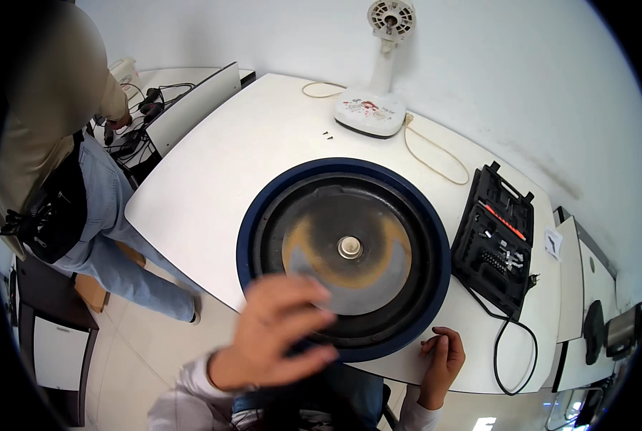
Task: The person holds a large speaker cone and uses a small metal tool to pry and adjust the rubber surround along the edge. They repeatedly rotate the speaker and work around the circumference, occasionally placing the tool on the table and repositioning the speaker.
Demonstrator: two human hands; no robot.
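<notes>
A wide round pan-like appliance part (pixel 436 269) with a dark blue rim lies on the table before me. Its black inside is stained brown and grey, and a short silver metal knob (pixel 349 248) stands at its centre. My left hand (pixel 278 330), smeared by motion, hovers over the front left of the rim with its fingers apart, holding nothing I can see. At the table's front edge, right of the pan, my right hand (pixel 444 359) rests with fingers curled in and nothing visible in them. Two small dark screws (pixel 328 135) lie behind the pan.
An open black tool case (pixel 497 241) with bits and a red tool lies to the right, a black cable (pixel 533 359) looping in front. A white fan stand (pixel 370 111) with a cord stands at the back. On the left, another person (pixel 62 144) stands near a cable-strewn table.
</notes>
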